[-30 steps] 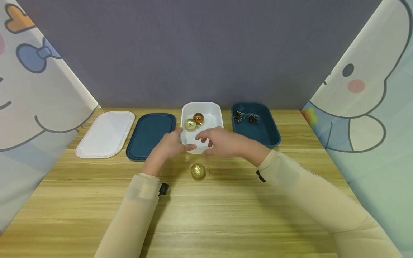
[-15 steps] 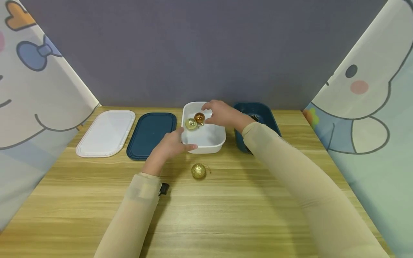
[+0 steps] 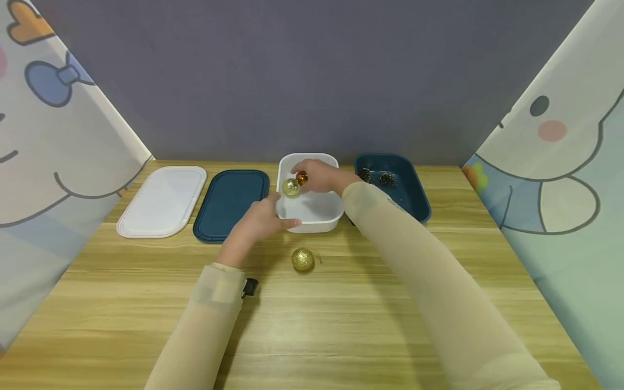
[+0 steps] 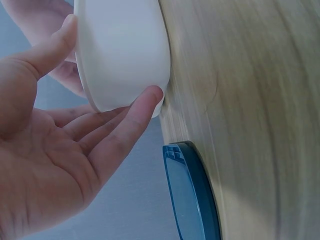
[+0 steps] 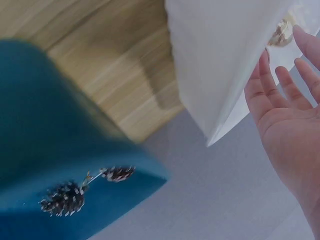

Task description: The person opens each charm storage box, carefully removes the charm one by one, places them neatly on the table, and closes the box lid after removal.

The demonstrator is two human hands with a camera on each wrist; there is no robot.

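A white box (image 3: 317,208) stands at the back middle of the table, holding a shiny amber bauble (image 3: 301,177) and a pale gold bauble (image 3: 291,187). My left hand (image 3: 260,216) rests at the box's front left corner, its fairly straight fingers against the wall, as the left wrist view shows. Inside the box, my right hand (image 3: 319,176) reaches over the amber bauble, partly covering it. In the right wrist view its fingers look spread and loosely bent. A glittery gold bauble (image 3: 303,259) with a string loop lies on the table in front of the box.
To the right stands a dark blue box (image 3: 407,197) with pine cones (image 3: 388,179) in it. Left of the white box lie a dark blue lid (image 3: 231,206) and a white lid (image 3: 162,202). A grey panel (image 3: 312,81) rises behind the table.
My right hand has moved from the front of the white box to its back right, then left over the amber bauble. My left hand has stayed at the corner.
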